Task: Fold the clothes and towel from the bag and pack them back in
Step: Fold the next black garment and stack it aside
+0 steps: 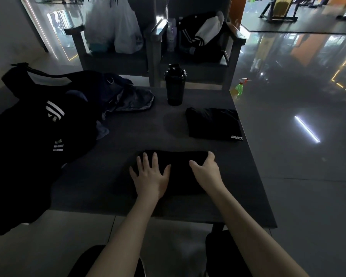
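A folded black garment (180, 172) lies on the dark table (128, 136) near its front edge. My left hand (151, 174) presses flat on the garment's left part with fingers spread. My right hand (206, 168) rests on its right end, fingers curling over the far right corner. A second folded black piece with a "SPORT" label (214, 124) sits at the table's right edge. At the left, a black bag with white stripes (28, 132) lies open, and crumpled dark blue clothes (116, 96) spill beside it.
A black shaker bottle (175, 86) stands at the table's back. Behind it are two chairs, one with white plastic bags (116, 27), one with a black jacket (200, 37). A green spray bottle (239, 89) stands on the glossy floor to the right.
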The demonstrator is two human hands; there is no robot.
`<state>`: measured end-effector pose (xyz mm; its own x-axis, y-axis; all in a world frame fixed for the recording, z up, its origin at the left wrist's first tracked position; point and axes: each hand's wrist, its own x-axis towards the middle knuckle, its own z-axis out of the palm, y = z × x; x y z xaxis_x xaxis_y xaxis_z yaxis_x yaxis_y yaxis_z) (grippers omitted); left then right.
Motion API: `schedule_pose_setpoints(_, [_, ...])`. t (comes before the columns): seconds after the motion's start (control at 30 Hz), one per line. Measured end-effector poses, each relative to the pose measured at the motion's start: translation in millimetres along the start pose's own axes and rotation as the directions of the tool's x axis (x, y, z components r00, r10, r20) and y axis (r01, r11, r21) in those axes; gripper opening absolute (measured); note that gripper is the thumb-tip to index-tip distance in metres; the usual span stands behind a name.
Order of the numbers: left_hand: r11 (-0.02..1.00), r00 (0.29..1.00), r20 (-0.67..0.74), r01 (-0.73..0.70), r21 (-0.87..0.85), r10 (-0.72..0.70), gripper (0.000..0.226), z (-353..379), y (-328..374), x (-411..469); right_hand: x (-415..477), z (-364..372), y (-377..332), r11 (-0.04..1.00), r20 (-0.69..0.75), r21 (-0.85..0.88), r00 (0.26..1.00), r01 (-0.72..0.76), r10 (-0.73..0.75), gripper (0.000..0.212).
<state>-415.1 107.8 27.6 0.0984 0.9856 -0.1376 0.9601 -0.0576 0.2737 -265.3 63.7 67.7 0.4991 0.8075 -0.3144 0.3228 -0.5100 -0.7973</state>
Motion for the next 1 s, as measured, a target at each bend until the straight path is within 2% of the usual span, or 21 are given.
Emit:
schedule_pose_setpoints(0.1, [1.0, 1.0, -0.007, 0.006, -0.012, -0.006, 0.068, -0.4, -0.3, -3.2, 9.0, -8.5, -6.0, 0.961, 0.072, 0.226, 0.986, -0.161, 0.148, 0.064])
schedule_pose_setpoints(0.17, [1.0, 0.999, -0.018, 0.03, 0.007, -0.03, 0.068, -1.5, 0.0, -5.7, 13.3, -9.2, -6.3, 0.937, 0.133, 0.286, 0.976, -0.202, 0.17, 0.054])
schedule_pose_setpoints(0.3, [0.984, 0.975, -0.135, 0.179, -0.008, -0.179, 0.086, -13.2, -0.8, -8.5, 11.9, -6.7, -2.1, 0.958, 0.143, 0.275, 0.989, -0.085, 0.047, 0.035])
schedule_pose_setpoints(0.37, [0.96, 0.96, -0.084, 0.258, -0.112, -0.268, 0.086, -20.4, -4.5, -3.4, 7.9, -7.4, 1.6, 0.967, 0.12, 0.253, 0.992, 0.009, -0.041, 0.027])
schedule_pose_setpoints(0.43, [0.908, 0.951, 0.048, 0.307, -0.285, -0.306, 0.071, -28.2, -8.8, 5.1, 4.1, -7.4, 7.0, 0.967, 0.106, 0.243, 0.989, 0.079, -0.107, 0.023])
schedule_pose_setpoints(0.5, [0.876, 0.956, 0.141, 0.292, -0.383, -0.257, 0.049, -36.1, -12.1, 10.0, 1.0, -8.3, 11.8, 0.956, 0.096, 0.268, 0.983, 0.124, -0.154, 0.022])
schedule_pose_setpoints(0.57, [0.867, 0.967, 0.146, 0.252, -0.43, -0.209, 0.04, -43.8, -12.1, 11.4, 0.7, -13.3, 13.8, 0.937, 0.073, 0.314, 0.98, 0.153, -0.185, 0.02])
schedule_pose_setpoints(0.67, [0.795, 0.986, 0.109, 0.166, -0.583, -0.126, 0.035, -54.3, -1.7, 14.3, 9.4, -29.7, 11.4, 0.913, 0.003, 0.359, 0.978, 0.193, -0.207, 0.017])
schedule_pose_setpoints(0.8, [0.61, 0.998, 0.067, 0.052, -0.791, 0.001, 0.031, -65.2, 28.6, 26.1, 33.9, -63.8, -0.7, 0.916, -0.102, 0.334, 0.975, 0.222, -0.199, 0.016])
schedule_pose_setpoints(1.0, [0.554, 0.994, 0.075, 0.017, -0.833, 0.082, 0.03, -65.7, 83.7, 61.1, 84.9, -111.0, -10.9, 0.949, -0.128, 0.243, 0.976, 0.202, -0.175, 0.026])
